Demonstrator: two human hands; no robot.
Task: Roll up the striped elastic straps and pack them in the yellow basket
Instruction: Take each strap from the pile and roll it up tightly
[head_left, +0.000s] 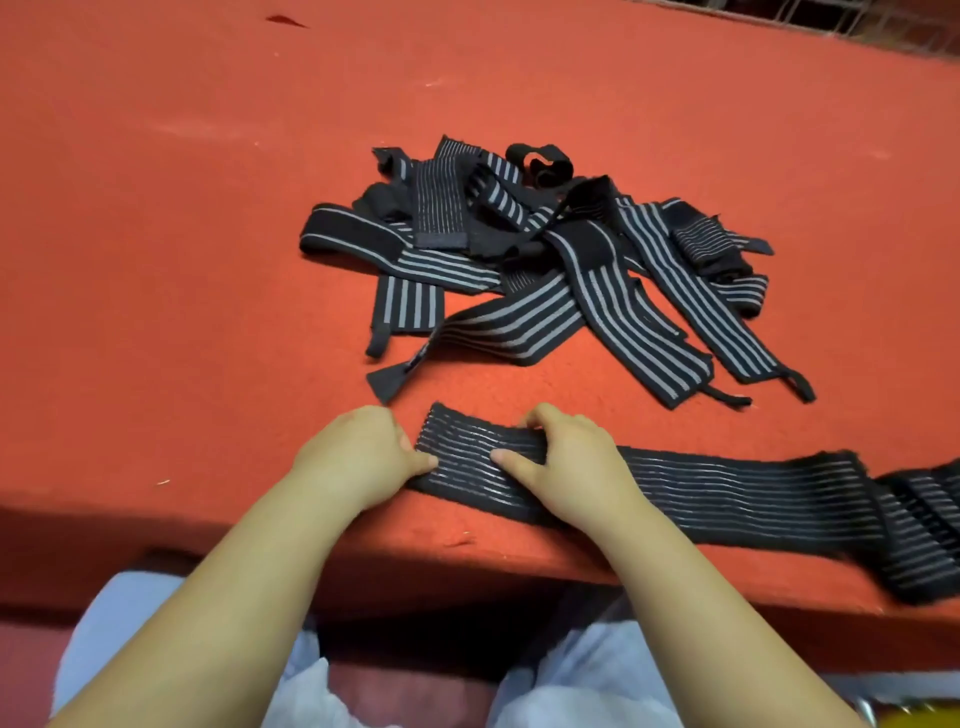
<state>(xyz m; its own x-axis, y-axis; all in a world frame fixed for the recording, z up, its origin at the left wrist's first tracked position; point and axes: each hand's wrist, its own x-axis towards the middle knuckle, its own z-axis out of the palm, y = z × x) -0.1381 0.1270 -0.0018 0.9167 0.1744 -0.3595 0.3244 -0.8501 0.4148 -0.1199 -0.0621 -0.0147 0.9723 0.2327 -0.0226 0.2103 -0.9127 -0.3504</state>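
Both hands on one flat strap (675, 491) near the table (208, 260) edge: left hand (363, 452) fingers pinching its end, right hand (566, 462) fingers curled gripping it; loose pile (545, 260) farther back.

Strap (675, 488): ribbed woven elastic cloth, matt. Table cover (208, 260): fuzzy matt felt.

left grip (358, 452) curled, right grip (566, 462) curled (2 forearms bare)

A red felt-covered table (208, 208) with scattered lint.
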